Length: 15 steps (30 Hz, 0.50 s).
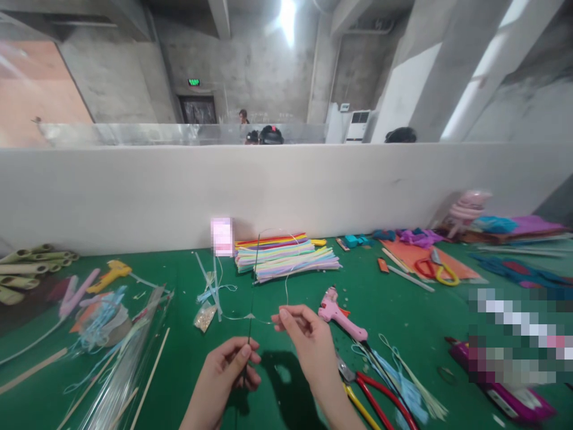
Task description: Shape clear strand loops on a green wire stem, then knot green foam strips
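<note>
Near the front middle of the table, my left hand (226,364) is closed in a pinch around a thin dark wire (256,263) that stands nearly upright. To its right, my right hand (307,334) pinches a fine pale thread (287,289) between thumb and fingers. The thread appears to loop up toward the top of the wire, and another stretch runs left past it at low height. A small pale bit (250,316) shows where thread and wire cross. Behind the hands lies a stack of coloured pipe cleaners (286,260).
A pink glue gun (342,315) and red-and-yellow-handled pliers (380,391) lie right of my hands. A small bag of beads (205,317) is left. Farther out are a yellow glue gun (110,275), bamboo tubes (27,269) and scissors (436,270). A white partition (156,197) bounds the back.
</note>
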Tool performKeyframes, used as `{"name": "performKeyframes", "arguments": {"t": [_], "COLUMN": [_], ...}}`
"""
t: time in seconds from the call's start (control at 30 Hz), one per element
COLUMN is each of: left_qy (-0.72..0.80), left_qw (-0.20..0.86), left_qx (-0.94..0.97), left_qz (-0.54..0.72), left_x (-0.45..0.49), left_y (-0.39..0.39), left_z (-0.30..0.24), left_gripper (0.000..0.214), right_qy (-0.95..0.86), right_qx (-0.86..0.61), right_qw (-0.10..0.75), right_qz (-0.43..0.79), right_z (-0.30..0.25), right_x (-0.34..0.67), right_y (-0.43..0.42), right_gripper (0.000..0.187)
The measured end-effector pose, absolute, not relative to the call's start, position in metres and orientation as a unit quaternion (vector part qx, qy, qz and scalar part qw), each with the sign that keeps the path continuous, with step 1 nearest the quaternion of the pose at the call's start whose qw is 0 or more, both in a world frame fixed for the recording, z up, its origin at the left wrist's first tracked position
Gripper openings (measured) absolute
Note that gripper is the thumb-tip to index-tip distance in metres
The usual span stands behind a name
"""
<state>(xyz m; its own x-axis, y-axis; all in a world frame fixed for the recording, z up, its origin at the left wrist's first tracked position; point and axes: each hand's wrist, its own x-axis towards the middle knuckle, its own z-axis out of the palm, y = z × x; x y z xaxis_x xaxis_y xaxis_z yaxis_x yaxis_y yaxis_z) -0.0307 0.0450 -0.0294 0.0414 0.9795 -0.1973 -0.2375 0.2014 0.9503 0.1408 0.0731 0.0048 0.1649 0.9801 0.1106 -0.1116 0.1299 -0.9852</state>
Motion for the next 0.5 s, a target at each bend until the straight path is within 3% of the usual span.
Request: {"name": "performKeyframes", "arguments": {"t": [0.13, 0.27, 0.5], "left_qy": [0.477, 0.472, 0.47], "left_qw": [0.611, 0.616, 0.617], "left_qx": [0.405, 0.422, 0.43], "left_qz": [0.485, 0.469, 0.462], "left_x": [-0.031, -0.029, -0.026], "left_y": [0.044, 0.041, 0.037], "left_z": [-0.027, -0.025, -0.02], "left_gripper": [0.044, 0.045, 0.044], "right_qy": [-0.485, -0.534, -0.666], "right_qx": [-0.486, -0.499, -0.448], "right_qw": [0.596, 0.614, 0.576], "right_qz": [0.416, 0.299, 0.153], "right_z": [0.01, 0.041, 0.083], "right_x": [0.155, 0.183, 0.196], "right_y": [0.083, 0.107, 0.133], "right_gripper": [0.053, 0.07, 0.046]}}
